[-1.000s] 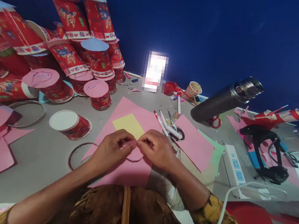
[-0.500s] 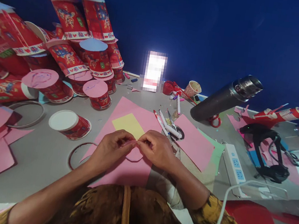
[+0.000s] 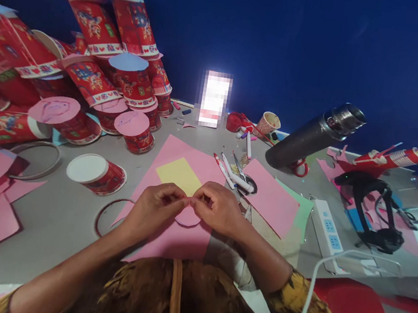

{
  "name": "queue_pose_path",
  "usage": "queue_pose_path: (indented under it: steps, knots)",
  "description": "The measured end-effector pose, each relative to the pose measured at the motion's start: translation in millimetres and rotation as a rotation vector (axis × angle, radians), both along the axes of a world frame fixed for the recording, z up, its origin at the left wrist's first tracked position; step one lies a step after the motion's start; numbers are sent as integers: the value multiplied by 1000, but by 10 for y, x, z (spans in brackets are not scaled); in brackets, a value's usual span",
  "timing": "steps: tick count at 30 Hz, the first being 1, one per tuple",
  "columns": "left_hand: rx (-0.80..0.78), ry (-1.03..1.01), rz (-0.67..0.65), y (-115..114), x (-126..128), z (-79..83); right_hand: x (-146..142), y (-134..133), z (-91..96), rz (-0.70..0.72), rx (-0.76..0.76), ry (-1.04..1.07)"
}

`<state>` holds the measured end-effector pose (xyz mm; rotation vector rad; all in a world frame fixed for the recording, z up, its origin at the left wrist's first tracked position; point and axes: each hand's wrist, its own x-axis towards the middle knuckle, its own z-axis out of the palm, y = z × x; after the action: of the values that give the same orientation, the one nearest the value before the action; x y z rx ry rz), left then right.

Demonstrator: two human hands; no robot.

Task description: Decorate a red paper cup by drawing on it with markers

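Note:
My left hand (image 3: 154,208) and my right hand (image 3: 217,207) meet over a large pink paper sheet (image 3: 177,235) on the grey table. Both pinch the top edge of a small round pink paper cutout (image 3: 188,217), fingertips almost touching. A yellow paper piece (image 3: 178,174) lies on the pink sheet just beyond my hands. Markers and scissors (image 3: 235,173) lie to the right of it.
Red paper cups (image 3: 87,81), many capped with paper discs, pile up at the back left, and one cup (image 3: 96,173) lies on its side nearer. A dark flask (image 3: 314,135), a black glue gun (image 3: 371,201), a white power strip (image 3: 326,229) and more pink sheets (image 3: 271,197) sit to the right.
Both hands stay together on the pink cutout with only slight finger movement. The view has shifted a little.

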<state>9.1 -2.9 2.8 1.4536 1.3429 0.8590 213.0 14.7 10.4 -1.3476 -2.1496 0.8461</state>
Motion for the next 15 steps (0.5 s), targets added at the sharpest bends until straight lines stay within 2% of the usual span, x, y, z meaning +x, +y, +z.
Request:
queue_pose_path:
  steps: [7, 13, 15]
  knots:
    - [177, 45, -90, 7, -4, -55, -22, -17, -25, 11, 33, 93]
    - [375, 84, 25, -11, -49, -121, 24, -8, -28, -39, 26, 86]
    - [426, 129, 39, -13, -38, -117, 45, -1, -82, -36, 108, 40]
